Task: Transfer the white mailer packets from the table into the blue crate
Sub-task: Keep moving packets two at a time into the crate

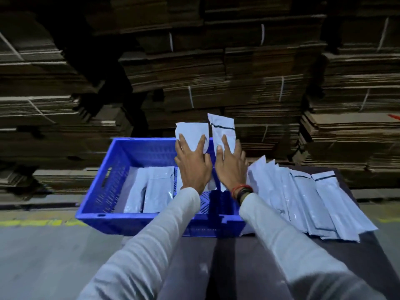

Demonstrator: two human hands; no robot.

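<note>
Nearest, the dark tabletop (pixel 249 267) carries the blue crate (pixel 104 191) at its left end. To the crate's right a fanned row of white mailer packets (pixel 313 202) waits, overlapping, touching the crate's right wall. Inside the crate, a few packets (pixel 159 191) already lie flat at its left side. Above the crate's middle, the left hand (pixel 192 167) presses spread fingers (pixel 184 141) around one packet (pixel 190 131), and the right hand (pixel 231 167) likewise clasps a second packet (pixel 223 131); both stand upright, tops above the far rim. To finish well, lower each flat beside those inside, releasing only once clear of the rim. Beyond, stacked cardboard (pixel 216 61) fills the background.
</note>
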